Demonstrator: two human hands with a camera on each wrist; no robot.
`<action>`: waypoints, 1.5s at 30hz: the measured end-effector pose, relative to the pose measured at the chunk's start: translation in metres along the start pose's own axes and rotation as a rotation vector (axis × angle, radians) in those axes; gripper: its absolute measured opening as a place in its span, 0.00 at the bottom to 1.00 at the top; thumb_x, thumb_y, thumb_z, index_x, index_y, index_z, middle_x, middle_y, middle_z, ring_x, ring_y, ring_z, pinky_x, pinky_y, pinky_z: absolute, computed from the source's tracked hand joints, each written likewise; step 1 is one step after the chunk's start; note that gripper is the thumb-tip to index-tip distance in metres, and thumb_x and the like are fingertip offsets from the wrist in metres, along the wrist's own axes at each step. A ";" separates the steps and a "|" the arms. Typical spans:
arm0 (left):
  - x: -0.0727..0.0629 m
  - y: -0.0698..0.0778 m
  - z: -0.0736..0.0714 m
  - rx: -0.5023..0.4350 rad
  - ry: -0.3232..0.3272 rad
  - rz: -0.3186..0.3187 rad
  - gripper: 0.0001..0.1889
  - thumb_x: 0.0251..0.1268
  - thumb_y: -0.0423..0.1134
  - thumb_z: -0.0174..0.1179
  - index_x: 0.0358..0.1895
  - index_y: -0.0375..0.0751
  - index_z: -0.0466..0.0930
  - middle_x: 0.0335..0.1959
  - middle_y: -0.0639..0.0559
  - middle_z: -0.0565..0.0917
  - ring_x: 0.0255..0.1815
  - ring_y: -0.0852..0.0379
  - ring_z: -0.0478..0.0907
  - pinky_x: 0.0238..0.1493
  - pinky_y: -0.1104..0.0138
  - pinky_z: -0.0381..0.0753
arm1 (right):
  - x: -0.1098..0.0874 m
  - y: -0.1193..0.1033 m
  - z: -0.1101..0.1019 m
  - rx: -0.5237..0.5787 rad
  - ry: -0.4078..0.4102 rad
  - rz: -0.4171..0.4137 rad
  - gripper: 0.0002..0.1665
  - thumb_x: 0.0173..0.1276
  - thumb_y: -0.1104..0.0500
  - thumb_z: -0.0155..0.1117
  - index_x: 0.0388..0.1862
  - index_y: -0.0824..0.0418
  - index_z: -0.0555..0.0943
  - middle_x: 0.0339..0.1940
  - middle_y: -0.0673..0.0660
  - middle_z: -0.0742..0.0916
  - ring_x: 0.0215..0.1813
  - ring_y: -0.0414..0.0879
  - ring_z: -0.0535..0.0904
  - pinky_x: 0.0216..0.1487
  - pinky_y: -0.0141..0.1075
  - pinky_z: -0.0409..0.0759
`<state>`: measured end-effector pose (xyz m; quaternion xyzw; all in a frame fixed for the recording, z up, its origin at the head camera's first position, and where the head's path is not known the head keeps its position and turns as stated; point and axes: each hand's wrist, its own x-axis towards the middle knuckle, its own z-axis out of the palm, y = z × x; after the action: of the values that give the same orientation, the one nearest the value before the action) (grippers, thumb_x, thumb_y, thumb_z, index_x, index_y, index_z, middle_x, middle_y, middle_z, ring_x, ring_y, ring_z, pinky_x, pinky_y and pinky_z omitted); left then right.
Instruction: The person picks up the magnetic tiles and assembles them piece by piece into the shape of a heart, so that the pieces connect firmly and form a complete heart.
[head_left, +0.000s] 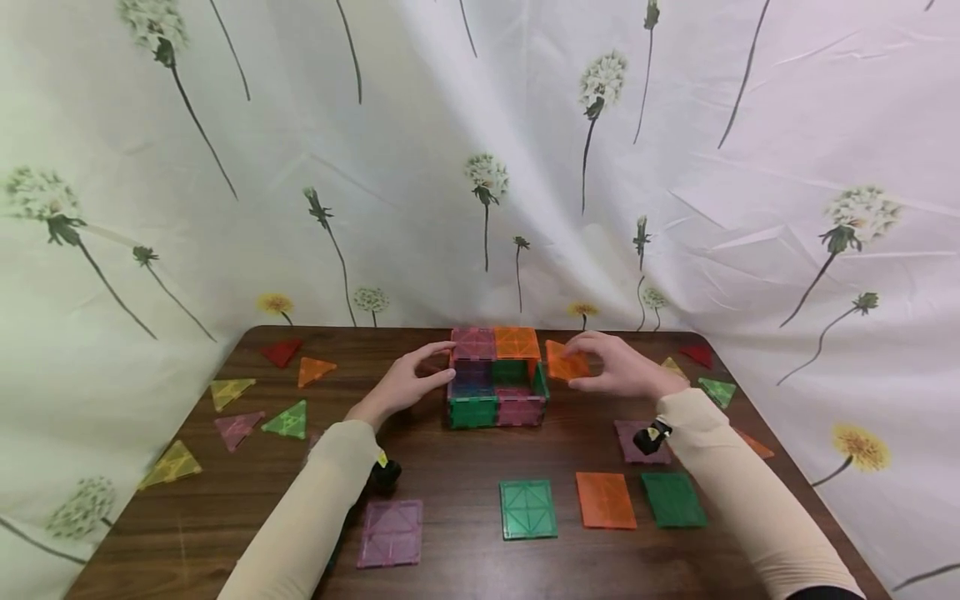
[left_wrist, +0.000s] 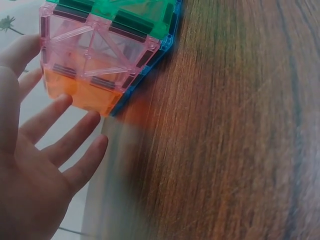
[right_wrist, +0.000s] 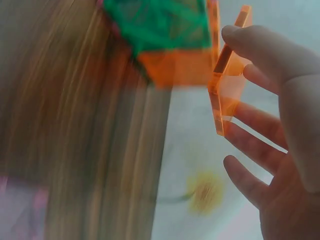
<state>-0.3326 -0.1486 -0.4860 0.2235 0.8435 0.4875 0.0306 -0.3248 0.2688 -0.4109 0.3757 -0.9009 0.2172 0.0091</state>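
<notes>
A box of translucent magnetic tiles (head_left: 519, 410) stands toward the back of the table, with green, pink, orange and blue sides. In the head view, purple and orange tiles show along its upper back. My left hand (head_left: 401, 383) is at the box's left side, thumb and fingers spread; the left wrist view has fingertips (left_wrist: 92, 119) right at its pink and orange walls. My right hand (head_left: 618, 368) pinches an orange square tile (head_left: 562, 363) between thumb and fingers, just right of the box. In the right wrist view this tile (right_wrist: 227, 95) is tilted close beside the box's orange wall.
Nearer me lie square tiles: purple (head_left: 392, 533), green (head_left: 528, 509), orange (head_left: 606, 501), dark green (head_left: 673, 500), and another purple (head_left: 637, 440) under the right wrist. Several triangle tiles, including a yellow one (head_left: 172, 465), are scattered left; others lie right. A flowered cloth (head_left: 420, 208) hangs behind.
</notes>
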 end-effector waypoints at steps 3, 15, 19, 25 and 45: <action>0.000 0.001 0.001 -0.014 0.002 0.003 0.30 0.78 0.52 0.63 0.79 0.57 0.69 0.75 0.42 0.73 0.65 0.37 0.79 0.62 0.39 0.79 | 0.015 -0.014 0.004 0.000 -0.044 -0.018 0.25 0.72 0.45 0.73 0.64 0.48 0.82 0.68 0.51 0.81 0.66 0.46 0.77 0.64 0.49 0.80; 0.001 -0.002 0.003 -0.023 0.004 -0.008 0.30 0.77 0.55 0.62 0.79 0.61 0.69 0.75 0.46 0.73 0.65 0.38 0.79 0.61 0.42 0.80 | 0.051 -0.045 0.024 -0.072 -0.121 -0.060 0.27 0.69 0.43 0.75 0.64 0.51 0.83 0.62 0.50 0.80 0.59 0.47 0.76 0.60 0.46 0.78; 0.000 -0.001 0.003 -0.030 -0.002 -0.013 0.30 0.77 0.55 0.62 0.79 0.62 0.69 0.77 0.48 0.72 0.65 0.38 0.79 0.62 0.42 0.79 | 0.052 -0.045 0.028 -0.082 -0.129 -0.070 0.29 0.69 0.44 0.76 0.64 0.55 0.83 0.62 0.53 0.80 0.61 0.50 0.75 0.63 0.48 0.77; -0.004 0.001 -0.001 0.003 -0.003 -0.009 0.31 0.77 0.55 0.62 0.79 0.60 0.69 0.76 0.46 0.73 0.65 0.40 0.80 0.63 0.42 0.79 | 0.051 -0.036 0.033 -0.054 -0.103 -0.112 0.29 0.71 0.41 0.73 0.64 0.55 0.83 0.67 0.54 0.80 0.68 0.52 0.75 0.69 0.51 0.75; -0.092 0.014 -0.056 0.352 -0.196 0.086 0.22 0.71 0.48 0.71 0.62 0.40 0.84 0.59 0.48 0.86 0.60 0.44 0.83 0.62 0.43 0.79 | 0.043 -0.033 0.033 0.038 -0.090 -0.066 0.27 0.71 0.45 0.75 0.63 0.56 0.84 0.71 0.55 0.79 0.72 0.53 0.73 0.71 0.54 0.73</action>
<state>-0.2602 -0.2250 -0.4604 0.3076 0.8983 0.3094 0.0523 -0.3285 0.2062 -0.4204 0.4148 -0.8832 0.2167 -0.0312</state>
